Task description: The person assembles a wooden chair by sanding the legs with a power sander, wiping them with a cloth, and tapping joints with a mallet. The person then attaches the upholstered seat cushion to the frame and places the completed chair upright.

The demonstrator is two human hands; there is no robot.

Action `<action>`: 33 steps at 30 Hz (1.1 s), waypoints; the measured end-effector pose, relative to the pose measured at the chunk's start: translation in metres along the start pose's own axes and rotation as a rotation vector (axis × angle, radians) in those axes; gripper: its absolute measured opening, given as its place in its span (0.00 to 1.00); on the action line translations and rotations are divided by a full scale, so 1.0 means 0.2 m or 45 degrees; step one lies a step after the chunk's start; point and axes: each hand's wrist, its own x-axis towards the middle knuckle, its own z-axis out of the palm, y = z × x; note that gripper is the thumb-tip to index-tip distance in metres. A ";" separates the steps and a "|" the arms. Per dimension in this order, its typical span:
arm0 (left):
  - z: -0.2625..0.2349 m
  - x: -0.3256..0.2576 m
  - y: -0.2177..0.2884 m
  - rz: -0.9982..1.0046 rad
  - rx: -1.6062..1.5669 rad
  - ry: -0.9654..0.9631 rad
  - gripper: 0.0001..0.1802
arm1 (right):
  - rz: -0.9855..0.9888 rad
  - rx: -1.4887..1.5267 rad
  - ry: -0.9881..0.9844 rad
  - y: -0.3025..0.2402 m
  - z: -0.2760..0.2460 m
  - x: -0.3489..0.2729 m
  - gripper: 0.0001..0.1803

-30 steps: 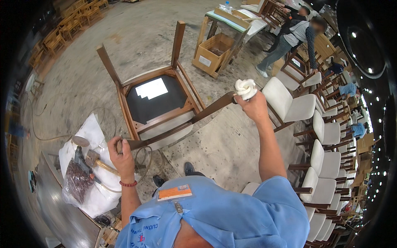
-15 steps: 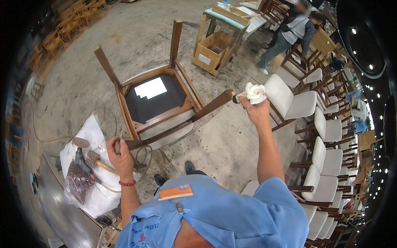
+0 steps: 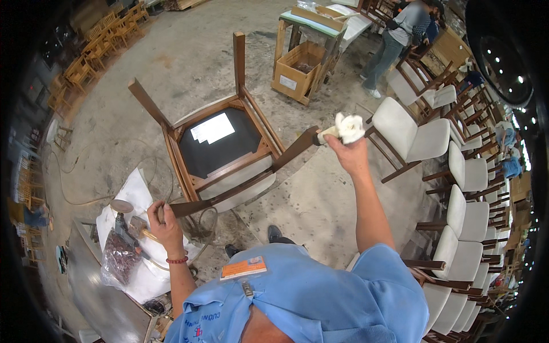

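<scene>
A brown wooden chair [image 3: 186,191] lies tipped over in front of me, with its legs sticking out and its black seat underside [image 3: 220,150] facing up. White paper sheets [image 3: 213,127] are on that underside. My left hand [image 3: 166,224] is wrapped around the end of a near leg at the left. In my right hand [image 3: 350,155] is a crumpled white cloth [image 3: 349,128], bunched above the fingers. The right thumb side is close to the end of the other near leg [image 3: 300,148]; a pale piece shows there, and I cannot tell whether it touches.
Left of the chair, a sanding tool [image 3: 120,220] and a plastic bag [image 3: 120,257] lie on white sheeting over a metal-topped table [image 3: 94,286]. A cardboard box [image 3: 297,71] sits under a workbench [image 3: 311,24]. Rows of upholstered chairs [image 3: 429,140] stand right. A person [image 3: 397,40] stands beyond.
My right hand and the cloth have shifted slightly left, closer to the leg's end. My left hand keeps its hold on the leg. The whole view has turned a little.
</scene>
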 end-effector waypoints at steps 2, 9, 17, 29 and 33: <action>0.00 0.00 -0.01 0.001 0.009 0.000 0.09 | 0.169 -0.167 -0.036 0.04 -0.07 0.08 0.22; 0.02 -0.01 0.01 -0.020 0.011 0.050 0.08 | 0.150 -0.052 -0.257 0.04 -0.09 0.19 0.22; -0.01 -0.01 0.01 0.045 0.094 0.069 0.09 | 0.153 -0.079 -0.454 0.06 -0.07 0.36 0.26; 0.03 0.00 0.02 0.030 0.096 0.121 0.09 | 0.224 0.064 -0.558 0.12 -0.13 0.35 0.28; 0.01 0.02 0.02 0.116 0.118 0.085 0.08 | 0.176 -0.035 -0.428 0.12 -0.13 0.38 0.26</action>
